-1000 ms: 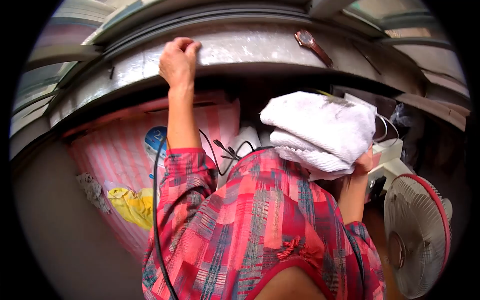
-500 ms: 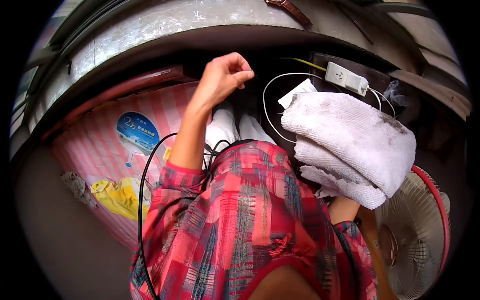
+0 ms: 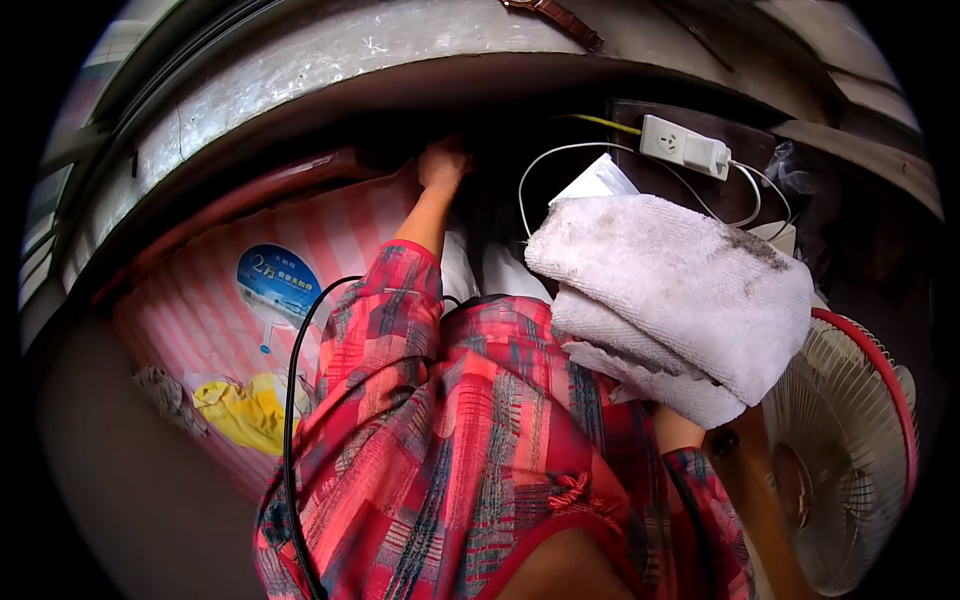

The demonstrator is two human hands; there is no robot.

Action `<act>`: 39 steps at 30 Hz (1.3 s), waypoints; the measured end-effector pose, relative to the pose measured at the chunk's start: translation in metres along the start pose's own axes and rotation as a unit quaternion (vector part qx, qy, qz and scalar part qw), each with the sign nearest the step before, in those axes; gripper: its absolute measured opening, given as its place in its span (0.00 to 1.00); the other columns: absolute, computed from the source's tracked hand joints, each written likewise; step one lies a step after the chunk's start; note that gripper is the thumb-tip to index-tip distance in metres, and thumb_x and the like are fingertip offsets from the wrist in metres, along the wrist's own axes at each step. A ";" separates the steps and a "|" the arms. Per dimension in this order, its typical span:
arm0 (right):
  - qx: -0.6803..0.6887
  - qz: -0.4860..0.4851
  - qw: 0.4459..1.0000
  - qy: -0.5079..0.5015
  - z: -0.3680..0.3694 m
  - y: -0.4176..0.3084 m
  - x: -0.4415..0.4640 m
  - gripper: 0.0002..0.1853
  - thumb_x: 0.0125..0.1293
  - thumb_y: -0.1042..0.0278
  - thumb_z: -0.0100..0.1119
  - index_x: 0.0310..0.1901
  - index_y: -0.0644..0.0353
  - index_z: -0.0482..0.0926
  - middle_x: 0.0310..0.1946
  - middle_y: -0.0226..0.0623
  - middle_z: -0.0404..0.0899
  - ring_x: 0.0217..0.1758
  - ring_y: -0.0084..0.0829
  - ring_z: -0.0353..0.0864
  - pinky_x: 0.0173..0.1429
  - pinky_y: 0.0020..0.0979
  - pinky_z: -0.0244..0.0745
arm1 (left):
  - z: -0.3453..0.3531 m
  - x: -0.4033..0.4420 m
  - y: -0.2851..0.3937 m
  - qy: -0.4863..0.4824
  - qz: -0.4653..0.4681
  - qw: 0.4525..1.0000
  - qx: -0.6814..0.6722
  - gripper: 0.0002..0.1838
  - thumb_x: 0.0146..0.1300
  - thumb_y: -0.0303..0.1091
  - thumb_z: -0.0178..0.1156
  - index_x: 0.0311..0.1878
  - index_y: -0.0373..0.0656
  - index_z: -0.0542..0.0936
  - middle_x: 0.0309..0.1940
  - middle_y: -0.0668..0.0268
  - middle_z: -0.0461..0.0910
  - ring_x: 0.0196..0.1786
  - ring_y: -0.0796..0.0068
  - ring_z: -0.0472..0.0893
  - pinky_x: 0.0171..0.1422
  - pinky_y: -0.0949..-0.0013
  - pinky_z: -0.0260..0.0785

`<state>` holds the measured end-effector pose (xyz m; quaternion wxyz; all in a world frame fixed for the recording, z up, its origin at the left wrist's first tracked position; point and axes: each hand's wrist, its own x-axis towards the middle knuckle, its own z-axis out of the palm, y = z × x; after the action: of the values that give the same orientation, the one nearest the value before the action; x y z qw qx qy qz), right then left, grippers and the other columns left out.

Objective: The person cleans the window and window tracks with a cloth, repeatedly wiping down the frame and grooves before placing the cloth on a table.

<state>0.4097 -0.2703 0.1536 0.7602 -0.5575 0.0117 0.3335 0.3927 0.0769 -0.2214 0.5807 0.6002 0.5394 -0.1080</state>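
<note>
My left hand [image 3: 445,165] reaches down into the dark gap below the window ledge, its fingers closed together; whether they hold anything is too dark to tell. A folded white towel [image 3: 675,290] with dark stains on its upper edge rests over my right hand, which is hidden beneath it; only the wrist shows below. Behind the towel lie a white card-like piece [image 3: 597,180] and a white power strip [image 3: 685,146] with cables.
A pink striped cloth [image 3: 210,310] on the left bears a blue round fan [image 3: 275,283] and a yellow cloth [image 3: 245,412]. An electric fan [image 3: 845,450] stands at the right. A brown watch [image 3: 560,20] lies on the ledge [image 3: 330,80]. A black cable [image 3: 292,420] hangs by my left arm.
My left hand has left the ledge and moved down into the dark gap. The view has tilted down, and the towel has shifted to the right.
</note>
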 end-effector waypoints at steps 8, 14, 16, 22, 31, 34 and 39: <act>-0.002 -0.028 1.000 -0.012 0.019 0.000 0.024 0.18 0.40 0.78 0.61 0.39 0.66 0.82 0.33 0.38 0.83 0.38 0.29 0.83 0.47 0.28 0.75 | -0.011 -0.015 0.002 0.097 0.209 0.953 0.200 0.22 0.51 0.24 0.63 0.52 0.50 0.82 0.35 0.58 0.85 0.36 0.67 0.85 0.35 0.68 0.77; -0.107 -0.077 0.983 -0.124 0.081 -0.020 0.122 0.18 0.40 0.78 0.62 0.39 0.66 0.82 0.32 0.38 0.83 0.37 0.29 0.83 0.47 0.28 0.75 | -0.095 -0.131 0.128 -0.280 0.122 0.949 0.084 0.33 0.51 0.35 0.71 0.62 0.41 0.73 0.45 0.59 0.83 0.41 0.67 0.83 0.31 0.69 0.77; -0.287 -0.108 0.919 -0.248 0.098 -0.023 0.138 0.14 0.43 0.76 0.64 0.37 0.65 0.82 0.31 0.38 0.83 0.35 0.28 0.83 0.43 0.26 0.75 | -0.132 -0.184 0.169 -0.292 0.147 0.942 0.080 0.32 0.51 0.37 0.71 0.61 0.41 0.74 0.50 0.59 0.81 0.46 0.71 0.81 0.40 0.69 0.77; -0.451 -0.282 0.793 -0.296 0.199 -0.014 0.156 0.09 0.46 0.71 0.66 0.28 0.64 0.77 0.22 0.41 0.75 0.22 0.37 0.75 0.28 0.32 0.68 | -0.190 -0.243 0.203 -0.272 0.458 0.845 -0.046 0.39 0.50 0.49 0.70 0.63 0.38 0.72 0.56 0.59 0.76 0.60 0.69 0.72 0.67 0.66 0.60; -0.395 -0.227 0.852 -0.260 0.281 0.034 0.192 0.11 0.49 0.72 0.69 0.33 0.64 0.77 0.25 0.41 0.78 0.26 0.32 0.79 0.33 0.29 0.72 | -0.274 -0.237 0.154 -0.026 0.438 0.891 -0.117 0.24 0.53 0.38 0.69 0.51 0.35 0.79 0.38 0.63 0.80 0.42 0.76 0.77 0.49 0.73 0.68; -0.411 -0.280 0.833 -0.243 0.290 0.050 0.213 0.11 0.51 0.71 0.69 0.34 0.63 0.78 0.27 0.39 0.80 0.28 0.29 0.81 0.34 0.28 0.74 | -0.297 -0.228 0.139 0.017 0.421 0.841 -0.340 0.13 0.51 0.26 0.64 0.42 0.36 0.79 0.34 0.67 0.79 0.39 0.77 0.78 0.45 0.73 0.70; -0.460 -0.336 0.797 -0.200 0.305 0.058 0.247 0.11 0.54 0.77 0.58 0.41 0.63 0.78 0.36 0.45 0.82 0.38 0.43 0.84 0.42 0.33 0.77 | -0.345 -0.197 0.138 0.159 0.421 0.777 -0.440 0.16 0.53 0.23 0.55 0.47 0.37 0.73 0.37 0.61 0.79 0.36 0.74 0.79 0.44 0.71 0.73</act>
<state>0.4634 0.1218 0.1239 0.4640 -0.7312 -0.4835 0.1279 0.2498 0.2903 0.1121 0.6751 0.4549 0.3063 0.4934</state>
